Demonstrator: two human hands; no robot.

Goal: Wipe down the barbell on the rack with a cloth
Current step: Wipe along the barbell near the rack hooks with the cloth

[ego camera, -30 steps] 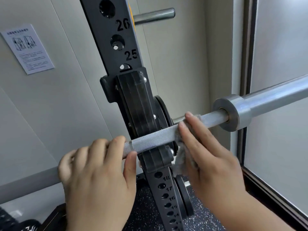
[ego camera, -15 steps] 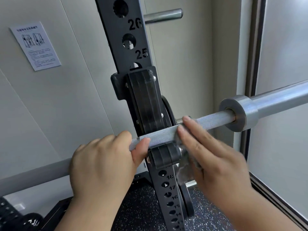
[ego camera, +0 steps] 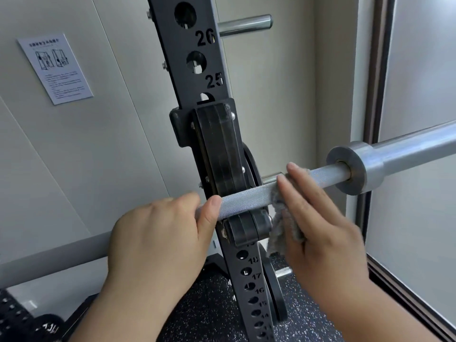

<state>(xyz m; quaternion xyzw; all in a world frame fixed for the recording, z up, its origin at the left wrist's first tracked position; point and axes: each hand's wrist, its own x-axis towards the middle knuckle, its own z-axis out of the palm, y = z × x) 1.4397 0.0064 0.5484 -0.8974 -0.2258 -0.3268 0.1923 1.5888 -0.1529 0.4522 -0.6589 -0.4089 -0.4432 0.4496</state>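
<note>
- Grip of left hand (ego camera: pixel 158 233): clenched round the barbell (ego camera: pixel 246 196).
- Grip of right hand (ego camera: pixel 320 223): flat-fingered, pressing cloth (ego camera: pixel 278 225) onto barbell.
- Rack hook (ego camera: pixel 249 228) sits between both grips.
- Risk: cloth tail hanging below right grip may snag on it.

Inside a gym's weight area: a black steel rack upright (ego camera: pixel 197 58), its holes stencilled with numbers up to 26, rises just behind the left grip (ego camera: pixel 158 243) and carries a knurled barbell (ego camera: pixel 244 197) in a hook (ego camera: pixel 217 149). Below the right grip (ego camera: pixel 320 230), a weight plate (ego camera: pixel 275 297) stands over speckled rubber flooring (ego camera: pixel 214 317). Far left of both, an illustrated instruction sheet (ego camera: pixel 55 69) hangs on the pale wall (ego camera: pixel 111 144); a steel storage peg (ego camera: pixel 244 25) juts out above.
</note>
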